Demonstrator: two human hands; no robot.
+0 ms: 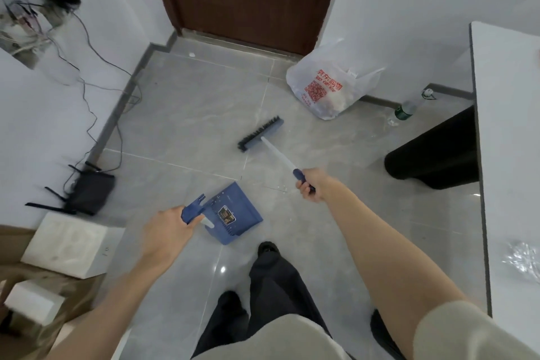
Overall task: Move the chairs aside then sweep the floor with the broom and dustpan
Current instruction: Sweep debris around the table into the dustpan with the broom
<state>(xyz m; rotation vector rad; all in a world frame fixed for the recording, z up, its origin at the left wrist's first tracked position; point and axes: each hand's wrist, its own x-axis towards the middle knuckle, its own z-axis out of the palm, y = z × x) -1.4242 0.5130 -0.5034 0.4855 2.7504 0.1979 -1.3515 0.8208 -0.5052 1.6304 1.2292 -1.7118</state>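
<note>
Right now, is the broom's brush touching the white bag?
No, the broom's brush is apart from the white bag, with bare floor showing between them.

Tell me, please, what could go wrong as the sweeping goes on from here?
1. The broom reaches close to the bag and the bottle; a wide stroke might snag one or knock the other.
2. Loose cables trail down to the router on the floor; a stroke could catch them.
</note>
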